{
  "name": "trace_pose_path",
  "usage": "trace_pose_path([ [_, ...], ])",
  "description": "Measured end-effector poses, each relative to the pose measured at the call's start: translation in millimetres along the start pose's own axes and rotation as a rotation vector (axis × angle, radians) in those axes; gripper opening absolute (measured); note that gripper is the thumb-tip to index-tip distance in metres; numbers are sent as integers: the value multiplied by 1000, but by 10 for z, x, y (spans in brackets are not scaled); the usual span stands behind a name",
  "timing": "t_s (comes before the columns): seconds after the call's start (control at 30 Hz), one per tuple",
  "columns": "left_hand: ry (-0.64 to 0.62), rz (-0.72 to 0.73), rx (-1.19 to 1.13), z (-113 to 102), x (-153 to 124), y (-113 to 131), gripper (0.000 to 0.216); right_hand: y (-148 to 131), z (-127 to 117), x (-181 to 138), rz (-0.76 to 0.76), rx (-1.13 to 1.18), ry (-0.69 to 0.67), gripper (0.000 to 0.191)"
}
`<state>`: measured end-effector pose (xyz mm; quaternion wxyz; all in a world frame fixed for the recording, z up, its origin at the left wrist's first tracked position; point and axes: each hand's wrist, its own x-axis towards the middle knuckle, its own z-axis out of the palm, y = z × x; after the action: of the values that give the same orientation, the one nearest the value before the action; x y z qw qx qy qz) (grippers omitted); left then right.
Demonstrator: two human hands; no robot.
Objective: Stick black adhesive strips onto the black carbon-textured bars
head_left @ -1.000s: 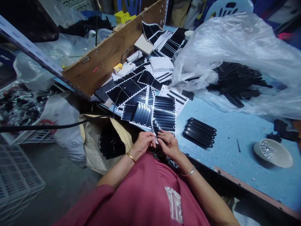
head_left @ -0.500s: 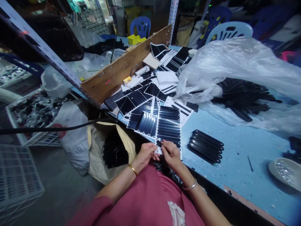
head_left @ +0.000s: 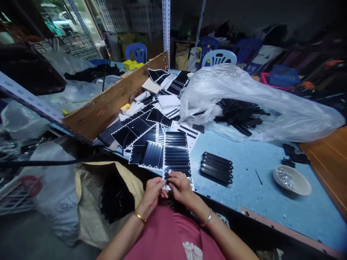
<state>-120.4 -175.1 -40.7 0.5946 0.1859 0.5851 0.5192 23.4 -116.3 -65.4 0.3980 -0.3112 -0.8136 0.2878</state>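
Observation:
A white-backed sheet of glossy black strip stickers (head_left: 177, 151) lies on the table, its near end reaching the front edge. My left hand (head_left: 154, 192) pinches the near left corner between thumb and fingers. On the same end, my right hand (head_left: 181, 188) is closed with its fingertips bent over the lowest strip. Whether that strip is lifted off the backing is hidden by the fingers. More sticker sheets (head_left: 134, 128) overlap to the left and behind. Right of the hands sits a neat row of black perforated straps (head_left: 217, 168).
A bowl of small shiny metal pieces (head_left: 287, 177) stands at right on the blue table (head_left: 238, 202). Clear plastic (head_left: 260, 88) partly covers loose black straps (head_left: 241, 113). A wooden board (head_left: 116, 95) edges the left. Below it stands an open sack (head_left: 86, 198) holding black pieces.
The head view has swung to the right, so everything sits further left in the picture. Both hands stay at the sheet's near end with almost the same hold.

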Motion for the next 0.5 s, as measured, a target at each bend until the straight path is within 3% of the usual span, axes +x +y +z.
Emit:
trace_pose_path([
  [0.1, 81, 96, 22, -56, 40, 142, 39, 19, 15, 162, 80, 112, 15, 19],
  [0.2, 121, 160, 24, -74, 108, 301, 35, -24, 29, 334, 75, 69, -73, 17],
  [0.37, 86, 103, 36, -19, 174, 370, 38, -72, 92, 434, 137, -125, -185, 17],
  [0.5, 89, 92, 46, 18, 190, 343, 40, -45, 119, 471, 207, -7, -204, 9],
])
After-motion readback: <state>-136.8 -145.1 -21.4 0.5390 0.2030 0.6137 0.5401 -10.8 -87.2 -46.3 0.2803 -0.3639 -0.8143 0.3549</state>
